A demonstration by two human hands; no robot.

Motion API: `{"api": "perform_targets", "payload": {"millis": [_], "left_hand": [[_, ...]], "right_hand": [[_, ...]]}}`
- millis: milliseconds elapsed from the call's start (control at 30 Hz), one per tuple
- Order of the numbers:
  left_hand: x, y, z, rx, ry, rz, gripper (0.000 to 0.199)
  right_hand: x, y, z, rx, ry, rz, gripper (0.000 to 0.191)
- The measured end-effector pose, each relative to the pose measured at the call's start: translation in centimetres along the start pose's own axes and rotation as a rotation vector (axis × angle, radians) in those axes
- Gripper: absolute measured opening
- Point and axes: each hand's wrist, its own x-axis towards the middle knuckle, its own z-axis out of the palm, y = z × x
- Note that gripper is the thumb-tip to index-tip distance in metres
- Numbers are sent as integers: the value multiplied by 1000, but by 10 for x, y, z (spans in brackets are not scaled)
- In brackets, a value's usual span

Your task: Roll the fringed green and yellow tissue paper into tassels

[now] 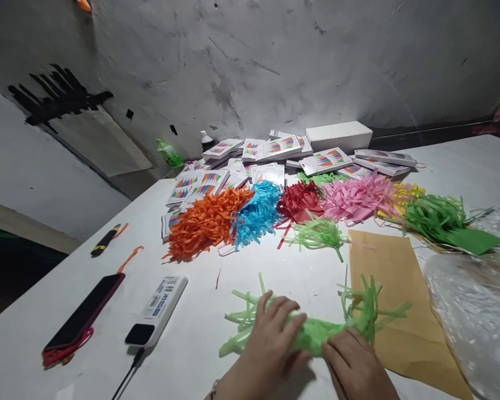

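Observation:
A light green tissue paper tassel (316, 334), fringed at both ends, lies sideways on the white table in front of me. My left hand (270, 341) rests over its left part with fingers stretched and apart; the thumb is partly blurred. At the tassel's right part, my right hand (356, 361) has its fingers pressed together on the lower edge of the paper. Just beyond lies another light green tassel (316, 233). Behind it runs a row of fringed paper bunches: orange (208, 225), blue (259, 214), red (300, 201), pink (360, 197) and dark green (437, 219).
Flat printed packages (279, 147) are piled at the back beside a white box (339, 136). A brown paper sheet (412, 311) and clear plastic wrap (466, 311) lie right. Leftward are a phone (85, 311), a white power bank (158, 311) with cable, and a black-yellow cutter (105, 240).

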Motion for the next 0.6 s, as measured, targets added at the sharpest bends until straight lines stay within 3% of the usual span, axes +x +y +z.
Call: {"api": "perform_targets", "payload": {"millis": [67,133,367,500,600], "left_hand": [[-7,3,6,-2,41,161,22],[-11,6,14,26,37,201,8],[-19,0,33,11,93,209,14],[-26,-3,31,-20,128,188,14],[-28,1,29,-47,108,175,14]], "right_hand": [[3,-1,-5,51,-3,8,27],[8,-3,-7,33,-11,-42,25],[2,8,-1,-122,4,-185,40],[-11,20,-7,-125,1,-187,39],[-9,15,-6,-121,4,-174,31]]}}
